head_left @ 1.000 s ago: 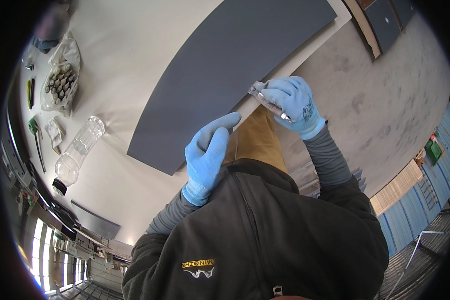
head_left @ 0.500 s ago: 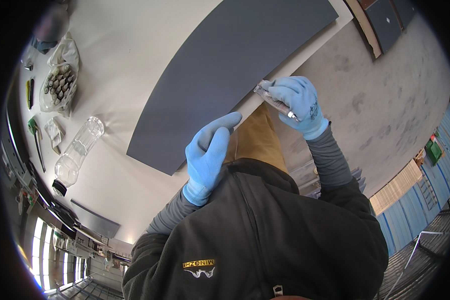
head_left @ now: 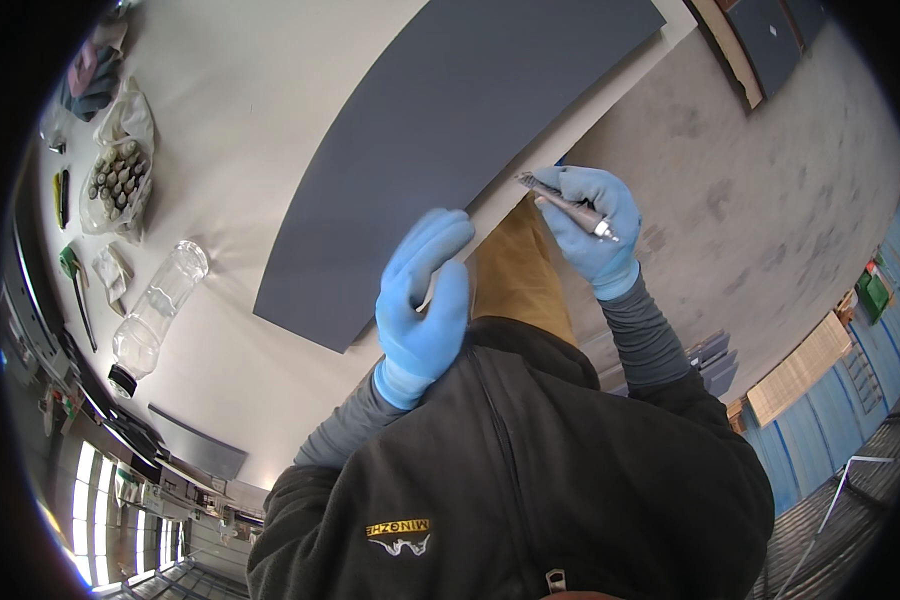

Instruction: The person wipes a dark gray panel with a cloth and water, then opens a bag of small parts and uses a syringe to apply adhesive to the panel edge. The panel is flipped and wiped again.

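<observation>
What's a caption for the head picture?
Blue-gloved right hand holds a slim grey tube near a flat dark-grey panel.

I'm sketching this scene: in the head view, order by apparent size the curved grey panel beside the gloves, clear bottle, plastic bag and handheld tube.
Curved grey panel
Clear bottle and plastic bag: too alike to rank
Handheld tube

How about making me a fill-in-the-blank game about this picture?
1. The small tube is in the person's ____ hand.
2. Both gloves are colored ____.
3. The clear bottle has a ____ cap.
4. In the picture, the bottle lies to the ____ of the big gray panel.

Missing words: right; blue; black; left.
</observation>
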Tool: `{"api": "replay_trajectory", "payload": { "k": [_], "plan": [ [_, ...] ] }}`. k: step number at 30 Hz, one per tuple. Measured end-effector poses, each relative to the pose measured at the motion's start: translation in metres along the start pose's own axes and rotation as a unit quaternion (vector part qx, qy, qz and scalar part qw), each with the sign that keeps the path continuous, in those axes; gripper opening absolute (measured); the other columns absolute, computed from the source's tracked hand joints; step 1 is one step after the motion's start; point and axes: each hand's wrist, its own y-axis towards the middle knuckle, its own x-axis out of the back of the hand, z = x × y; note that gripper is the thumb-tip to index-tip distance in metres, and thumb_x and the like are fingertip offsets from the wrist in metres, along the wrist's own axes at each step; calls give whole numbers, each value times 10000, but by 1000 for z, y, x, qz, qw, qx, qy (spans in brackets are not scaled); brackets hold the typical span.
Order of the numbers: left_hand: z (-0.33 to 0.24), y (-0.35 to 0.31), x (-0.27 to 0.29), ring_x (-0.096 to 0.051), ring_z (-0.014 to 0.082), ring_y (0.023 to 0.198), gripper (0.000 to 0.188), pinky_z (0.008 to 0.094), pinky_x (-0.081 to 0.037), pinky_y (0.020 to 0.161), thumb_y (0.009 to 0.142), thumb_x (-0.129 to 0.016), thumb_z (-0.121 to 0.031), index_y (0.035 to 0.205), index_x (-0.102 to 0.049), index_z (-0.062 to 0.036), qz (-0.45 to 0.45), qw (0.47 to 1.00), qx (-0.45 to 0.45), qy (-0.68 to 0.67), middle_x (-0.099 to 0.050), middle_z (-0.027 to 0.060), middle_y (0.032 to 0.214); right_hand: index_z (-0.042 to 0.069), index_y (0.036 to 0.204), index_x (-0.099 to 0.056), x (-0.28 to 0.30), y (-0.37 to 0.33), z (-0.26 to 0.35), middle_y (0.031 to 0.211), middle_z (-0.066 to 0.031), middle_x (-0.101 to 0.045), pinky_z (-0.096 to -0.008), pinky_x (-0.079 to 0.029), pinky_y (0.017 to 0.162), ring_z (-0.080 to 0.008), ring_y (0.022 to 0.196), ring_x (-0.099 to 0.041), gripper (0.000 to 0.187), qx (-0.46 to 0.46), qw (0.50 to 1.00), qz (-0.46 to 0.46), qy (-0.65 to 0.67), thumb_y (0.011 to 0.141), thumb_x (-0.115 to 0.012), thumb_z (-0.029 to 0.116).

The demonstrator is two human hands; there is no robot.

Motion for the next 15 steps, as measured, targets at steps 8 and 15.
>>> {"api": "replay_trajectory", "payload": {
  "k": [8,15],
  "plan": [
    [26,40,-16,-350,435,1567,924,594,-225,1284,967,-641,-652,1585,-463,11,135,900,-197,365,-504,170,1613,-48,1121,-646,2,-13,7,1144,-199,-772,-292,-645,774,-179,901,-779,172,-199,954,-137,176,984,-724,21],
    [45,58,-28,-385,349,1570,980,558,-232,1309,942,-573,-788,1609,-471,-77,170,853,-241,431,-507,90,1633,-55,1115,-647,13,-15,5,1116,-197,-774,-283,-625,758,-157,873,-757,196,-213,953,-134,168,974,-744,40]
  ]
}}
